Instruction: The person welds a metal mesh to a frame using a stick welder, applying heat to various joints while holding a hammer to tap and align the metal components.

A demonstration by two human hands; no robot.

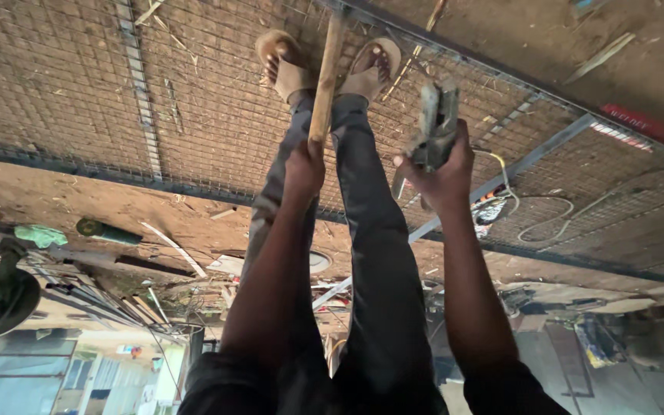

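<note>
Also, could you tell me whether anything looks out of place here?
Mostly litter: wood slivers and straw-like scraps lie strewn across the wire mesh panel underfoot, and a pale cable lies in loose loops on it near the right hand.

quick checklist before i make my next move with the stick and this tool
1. Left hand grip on the wooden stick: closed around it, ok.
2. Right hand grip on the grey metal tool: closed around it, ok.
3. Stick end clear of the feet: it runs between both sandals, close to the toes, not ok.
4. Footing: both sandals rest on the wire mesh panel, ok.
5. White cable clear of the feet: looped on the mesh off to the side, ok.
6. Working end of the tool: hidden by the hand and blur, cannot tell.
</note>
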